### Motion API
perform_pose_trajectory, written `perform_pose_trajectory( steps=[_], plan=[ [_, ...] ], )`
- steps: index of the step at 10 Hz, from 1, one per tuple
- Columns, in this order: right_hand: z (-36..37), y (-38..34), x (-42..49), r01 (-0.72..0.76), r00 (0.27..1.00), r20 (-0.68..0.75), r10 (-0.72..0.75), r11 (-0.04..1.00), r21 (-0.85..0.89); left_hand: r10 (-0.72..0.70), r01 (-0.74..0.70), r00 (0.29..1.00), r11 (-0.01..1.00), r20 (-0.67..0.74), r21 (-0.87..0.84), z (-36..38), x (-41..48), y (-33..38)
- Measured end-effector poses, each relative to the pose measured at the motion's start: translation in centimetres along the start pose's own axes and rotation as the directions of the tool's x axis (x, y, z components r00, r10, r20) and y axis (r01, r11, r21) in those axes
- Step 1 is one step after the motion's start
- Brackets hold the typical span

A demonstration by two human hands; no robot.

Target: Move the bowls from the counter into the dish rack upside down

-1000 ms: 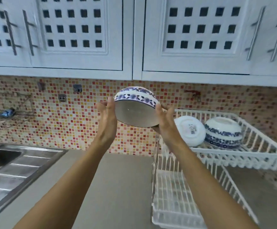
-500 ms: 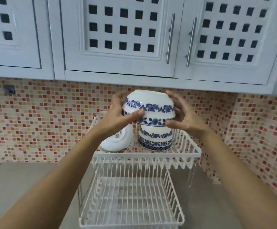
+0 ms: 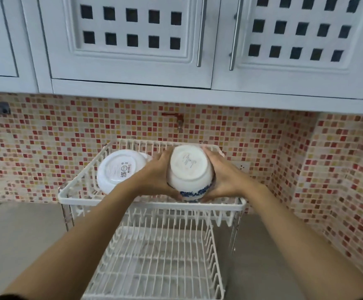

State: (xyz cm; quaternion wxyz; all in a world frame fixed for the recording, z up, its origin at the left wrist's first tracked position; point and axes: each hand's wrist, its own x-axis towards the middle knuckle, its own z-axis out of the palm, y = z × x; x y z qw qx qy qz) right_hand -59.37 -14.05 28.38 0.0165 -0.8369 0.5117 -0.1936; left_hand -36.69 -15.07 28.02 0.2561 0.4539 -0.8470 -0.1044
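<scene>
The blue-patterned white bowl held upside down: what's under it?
Only the white wire dish rack top tier shows around the blue-patterned white bowl; both hands and the bowl itself cover whatever lies beneath.

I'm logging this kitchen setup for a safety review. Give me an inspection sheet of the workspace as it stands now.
Surface: grey counter, bare where visible.
Job's things: blue-patterned bowl held upside down over the dish rack upper tier; white bowl leaning there, base toward the camera, stickers on it.
Clutter: nothing seen; lower tier holds nothing.
Grippers: left hand and right hand clasp the patterned bowl's sides.
Cables: nothing seen.
Surroundings: mosaic tile wall, white cabinets above.
</scene>
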Motion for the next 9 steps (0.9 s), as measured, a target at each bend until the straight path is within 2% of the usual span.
perform_pose_trajectory(
  steps=[3, 4, 6, 7, 8, 9],
  plan=[
    [0.5, 0.5, 0.1, 0.052, 0.999, 0.013, -0.052, 0.997, -0.052, -0.034, 0.037, 0.999, 0.991, -0.024, 0.127, 1.5, 0.0, 0.0],
    [0.6, 0.5, 0.2, 0.05, 0.999, 0.024, -0.048, 0.996, -0.076, -0.039, 0.038, 0.999, 0.989, 0.009, 0.141, 1.5, 0.1, 0.1],
    [0.4, 0.5, 0.0, 0.01, 1.0, 0.009, -0.009, 1.0, -0.006, -0.111, 0.111, 0.988, 0.994, 0.106, 0.007, 0.6, 0.6, 0.3],
    [0.5, 0.2, -0.1, 0.008, 1.0, 0.019, -0.008, 1.0, 0.013, -0.12, 0.122, 0.987, 0.993, 0.108, -0.01, 0.9, 0.5, 0.3],
    [0.2, 0.2, -0.7, -0.008, 0.997, 0.08, 0.004, 0.999, 0.042, -0.111, 0.115, 0.99, 0.992, 0.091, -0.046, 0.3, -0.6, 0.6],
    [-0.7, -0.5, -1.2, -0.074, 0.992, 0.102, 0.068, 0.996, 0.057, -0.112, 0.106, 0.992, 0.99, -0.06, -0.09, -0.9, -1.4, 1.5]
  ],
)
